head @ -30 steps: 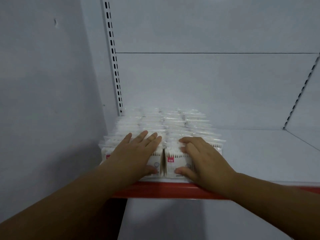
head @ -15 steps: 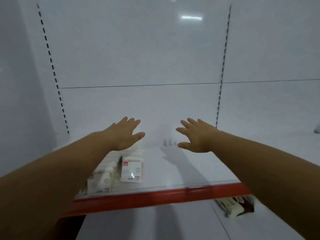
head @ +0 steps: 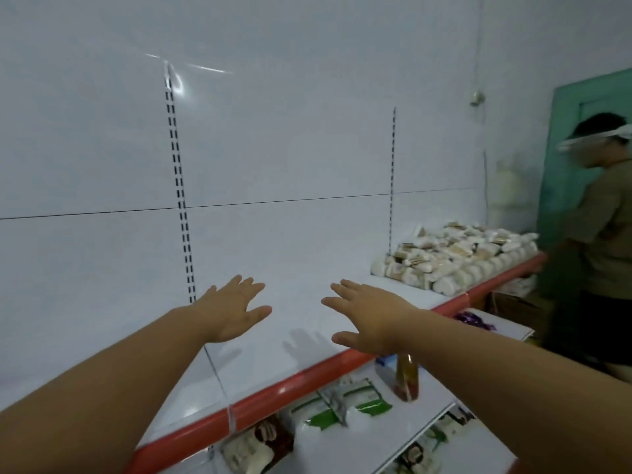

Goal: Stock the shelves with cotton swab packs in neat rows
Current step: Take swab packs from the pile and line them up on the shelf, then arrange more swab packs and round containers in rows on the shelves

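Note:
My left hand (head: 236, 309) and my right hand (head: 369, 319) hover palm-down above a bare stretch of the white shelf (head: 301, 323) with a red front edge. Both have straight, spread fingers and hold nothing. A heap of cotton swab packs (head: 455, 258) lies farther along the same shelf at the right, well beyond my right hand. The neat rows of packs I pressed on earlier are out of view.
Another person (head: 595, 234) stands at the right end of the shelf by a green door (head: 561, 148). On the lower shelf lie green-and-white packets (head: 342, 408), a bottle (head: 407, 378) and other goods. Slotted uprights (head: 179, 186) run up the back wall.
Both hands left the rows of packs and lifted off, fingers spread. The view swung right along the shelf, so the rows dropped out of sight and the heap and the person came into view.

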A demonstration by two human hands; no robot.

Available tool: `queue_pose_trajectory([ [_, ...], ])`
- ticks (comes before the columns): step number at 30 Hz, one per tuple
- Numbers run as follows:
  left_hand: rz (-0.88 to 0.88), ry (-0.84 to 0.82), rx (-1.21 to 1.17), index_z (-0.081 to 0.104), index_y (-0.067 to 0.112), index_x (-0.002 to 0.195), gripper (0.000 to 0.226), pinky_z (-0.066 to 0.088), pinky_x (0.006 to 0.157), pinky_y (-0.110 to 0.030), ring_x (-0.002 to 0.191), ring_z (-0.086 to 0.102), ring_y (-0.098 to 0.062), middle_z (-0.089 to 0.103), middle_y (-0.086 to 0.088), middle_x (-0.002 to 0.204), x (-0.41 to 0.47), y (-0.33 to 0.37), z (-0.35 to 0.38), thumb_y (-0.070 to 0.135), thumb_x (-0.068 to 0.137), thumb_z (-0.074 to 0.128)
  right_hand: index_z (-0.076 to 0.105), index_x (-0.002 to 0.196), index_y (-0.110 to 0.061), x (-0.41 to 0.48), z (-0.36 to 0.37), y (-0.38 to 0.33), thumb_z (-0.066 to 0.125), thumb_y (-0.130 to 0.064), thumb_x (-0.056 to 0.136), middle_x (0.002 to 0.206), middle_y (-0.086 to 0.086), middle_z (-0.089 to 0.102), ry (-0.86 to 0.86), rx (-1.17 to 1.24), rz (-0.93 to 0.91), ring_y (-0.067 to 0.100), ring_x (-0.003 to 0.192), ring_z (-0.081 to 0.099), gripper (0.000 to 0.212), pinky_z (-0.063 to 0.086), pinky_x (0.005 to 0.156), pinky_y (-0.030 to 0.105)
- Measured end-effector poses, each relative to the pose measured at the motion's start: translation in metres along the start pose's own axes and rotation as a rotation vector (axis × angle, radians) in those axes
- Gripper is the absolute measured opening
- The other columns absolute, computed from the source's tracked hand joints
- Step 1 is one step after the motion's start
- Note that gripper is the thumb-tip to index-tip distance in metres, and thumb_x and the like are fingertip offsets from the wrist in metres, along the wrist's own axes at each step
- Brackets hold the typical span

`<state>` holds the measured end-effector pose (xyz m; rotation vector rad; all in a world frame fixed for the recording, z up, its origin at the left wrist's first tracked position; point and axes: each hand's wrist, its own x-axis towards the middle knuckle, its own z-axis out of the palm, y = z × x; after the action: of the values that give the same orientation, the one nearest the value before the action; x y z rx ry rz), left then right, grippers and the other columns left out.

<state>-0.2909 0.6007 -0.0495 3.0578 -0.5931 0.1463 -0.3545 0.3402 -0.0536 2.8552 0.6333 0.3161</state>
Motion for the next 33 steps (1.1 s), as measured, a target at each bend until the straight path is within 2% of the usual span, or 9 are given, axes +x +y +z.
queue_pose_trajectory([
  [9,0.206,-0.026,-0.067,0.004,0.027,0.154,0.065,-0.003,0.120,-0.042,0.148,-0.011,-0.013,-0.005,0.004,0.162,0.145,0.119,0.043,0.056,0.100,0.025,0.018,0.150,-0.029,-0.037,0.049,0.144,0.045,-0.044,0.096,0.161,0.000,0.002,-0.074,0.023,0.194,0.015,0.147,-0.001,0.062,0.010,0.117,0.036],
  [13,0.262,0.003,-0.098,0.004,0.028,0.154,0.065,-0.001,0.119,-0.041,0.148,-0.010,-0.012,-0.004,0.004,0.162,0.227,0.151,0.056,0.056,0.099,0.027,0.022,0.148,-0.033,-0.020,0.081,0.209,0.045,-0.050,0.094,0.161,-0.003,0.006,-0.089,-0.008,0.225,0.015,0.147,0.001,0.061,0.012,0.117,0.037],
  [17,0.280,-0.037,-0.147,0.003,0.028,0.154,0.065,0.000,0.120,-0.041,0.148,-0.010,-0.012,-0.003,0.004,0.163,0.309,0.173,0.062,0.055,0.100,0.027,0.024,0.148,-0.032,0.010,0.089,0.278,0.045,-0.054,0.093,0.160,-0.002,0.011,-0.158,-0.070,0.224,0.016,0.147,0.004,0.063,0.011,0.117,0.037],
  [24,0.284,-0.015,-0.187,0.011,0.026,0.154,0.067,0.010,0.119,-0.038,0.149,0.001,-0.013,0.011,0.002,0.162,0.431,0.212,0.057,0.059,0.098,0.027,0.039,0.140,-0.031,0.057,0.091,0.395,0.043,-0.050,0.095,0.147,-0.009,0.034,0.018,-0.029,0.290,0.011,0.133,0.031,0.049,0.030,0.106,0.030],
  [28,0.316,-0.018,-0.423,0.020,0.039,0.150,0.063,0.015,0.118,-0.036,0.149,0.007,-0.014,0.017,0.001,0.161,0.469,0.239,0.089,0.064,0.093,0.031,0.050,0.131,-0.026,0.094,0.124,0.446,0.046,-0.039,0.095,0.132,-0.007,0.050,0.153,-0.045,0.192,0.013,0.120,0.044,0.038,0.034,0.099,0.026],
  [30,0.325,0.030,-0.495,0.024,0.046,0.146,0.058,0.018,0.113,-0.024,0.145,0.017,-0.007,0.019,0.013,0.157,0.479,0.250,0.107,0.064,0.092,0.034,0.053,0.128,-0.025,0.118,0.141,0.472,0.047,-0.035,0.095,0.128,-0.007,0.053,0.208,-0.034,0.161,0.014,0.116,0.046,0.035,0.036,0.096,0.028],
  [31,0.328,0.061,-0.529,0.027,0.053,0.142,0.050,0.020,0.106,-0.013,0.139,0.023,0.005,0.021,0.028,0.150,0.482,0.254,0.113,0.062,0.093,0.036,0.054,0.127,-0.025,0.131,0.149,0.486,0.048,-0.033,0.094,0.127,-0.007,0.053,0.226,-0.028,0.150,0.014,0.116,0.046,0.035,0.038,0.095,0.029],
  [33,0.285,0.117,-0.650,0.036,0.069,0.119,0.029,0.022,0.091,0.005,0.112,0.032,0.032,0.025,0.054,0.124,0.489,0.263,0.117,0.057,0.094,0.042,0.055,0.125,-0.026,0.157,0.164,0.516,0.049,-0.031,0.092,0.125,-0.007,0.054,0.262,-0.012,0.143,0.014,0.115,0.047,0.034,0.039,0.091,0.029],
])
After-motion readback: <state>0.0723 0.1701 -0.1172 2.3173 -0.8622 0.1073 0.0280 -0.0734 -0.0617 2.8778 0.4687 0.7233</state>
